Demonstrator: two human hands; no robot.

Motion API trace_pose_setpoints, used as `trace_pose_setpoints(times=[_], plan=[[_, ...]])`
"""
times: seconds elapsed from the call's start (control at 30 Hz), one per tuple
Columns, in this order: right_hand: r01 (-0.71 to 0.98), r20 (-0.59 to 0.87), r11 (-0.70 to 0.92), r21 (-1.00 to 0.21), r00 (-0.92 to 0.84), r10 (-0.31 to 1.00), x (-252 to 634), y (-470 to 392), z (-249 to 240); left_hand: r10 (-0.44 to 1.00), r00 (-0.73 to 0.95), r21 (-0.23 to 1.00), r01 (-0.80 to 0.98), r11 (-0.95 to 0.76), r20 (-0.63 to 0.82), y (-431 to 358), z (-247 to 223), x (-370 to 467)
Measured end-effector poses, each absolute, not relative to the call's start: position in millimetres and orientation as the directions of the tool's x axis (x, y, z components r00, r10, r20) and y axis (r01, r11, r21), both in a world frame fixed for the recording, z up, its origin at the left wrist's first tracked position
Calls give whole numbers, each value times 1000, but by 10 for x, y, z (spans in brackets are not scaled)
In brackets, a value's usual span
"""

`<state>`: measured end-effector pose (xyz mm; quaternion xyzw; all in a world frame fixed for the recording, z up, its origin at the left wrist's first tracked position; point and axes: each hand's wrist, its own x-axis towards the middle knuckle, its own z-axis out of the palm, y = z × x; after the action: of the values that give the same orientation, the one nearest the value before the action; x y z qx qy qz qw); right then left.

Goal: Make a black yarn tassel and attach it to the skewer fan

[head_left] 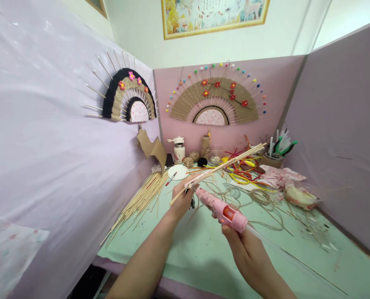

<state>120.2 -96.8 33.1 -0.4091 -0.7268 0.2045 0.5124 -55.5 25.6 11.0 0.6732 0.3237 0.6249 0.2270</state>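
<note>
My right hand (242, 245) is wrapped round a pink hot glue gun (216, 206), a clear glue stick trailing from its back end. The gun's nozzle comes close to the piece in my left hand (182, 198); whether they touch I cannot tell. My left hand is closed on a set of thin wooden sticks (231, 161), joined at the near end by a flat pink piece (197, 178) seen nearly edge-on. One stick points down to the left. Some black yarn (192, 201) hangs below my left hand, partly hidden.
Loose wooden sticks (141, 199) lie at the left beside a white disc (178, 172) and a paintbrush (171, 178). Twine (262, 197), coloured pipe cleaners (244, 178) and a tool pot (271, 160) sit at the right. Two woven fans (218, 93) hang on the partitions.
</note>
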Motion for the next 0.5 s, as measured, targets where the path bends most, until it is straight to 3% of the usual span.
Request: trace_pose_setpoints(times=[0.5], plan=[[414,564,573,-707,-159,810,1193,-926,306,735,13,720,194,-667,678,271,87,-561]])
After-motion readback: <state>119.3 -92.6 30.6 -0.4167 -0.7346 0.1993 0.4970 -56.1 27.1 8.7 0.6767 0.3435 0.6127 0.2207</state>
